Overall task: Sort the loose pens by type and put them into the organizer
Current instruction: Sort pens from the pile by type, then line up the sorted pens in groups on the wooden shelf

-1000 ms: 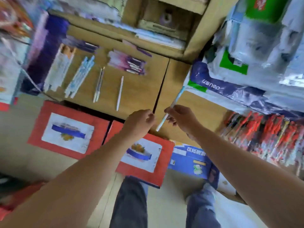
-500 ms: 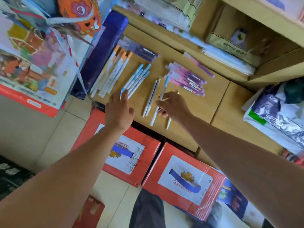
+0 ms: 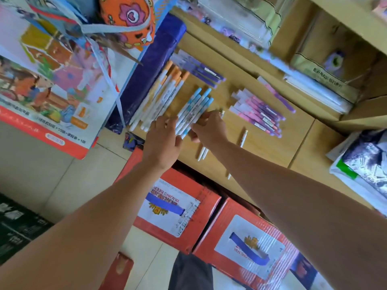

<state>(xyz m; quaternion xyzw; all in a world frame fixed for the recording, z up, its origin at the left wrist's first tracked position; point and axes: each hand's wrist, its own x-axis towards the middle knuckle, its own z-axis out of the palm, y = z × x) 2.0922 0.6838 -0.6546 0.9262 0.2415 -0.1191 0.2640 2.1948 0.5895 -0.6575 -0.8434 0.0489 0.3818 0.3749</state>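
A wide light wooden shelf (image 3: 268,147) holds rows of pens. Two red cardboard boxes (image 3: 210,196) sit under it. The left hand (image 3: 162,141) keeps its fingers straight and close together, touching the left side of the white pens with blue caps (image 3: 193,109). The right hand (image 3: 209,128) bends its fingers over them from the right, with its thumb by their tips. The white pens with orange caps (image 3: 163,95) lie just beside them, on the left.

One head view, tilted: looks steeply down and forward onto shelf (image 3: 272,149), near; boxes (image 3: 178,178) below shelf fill lower frame.
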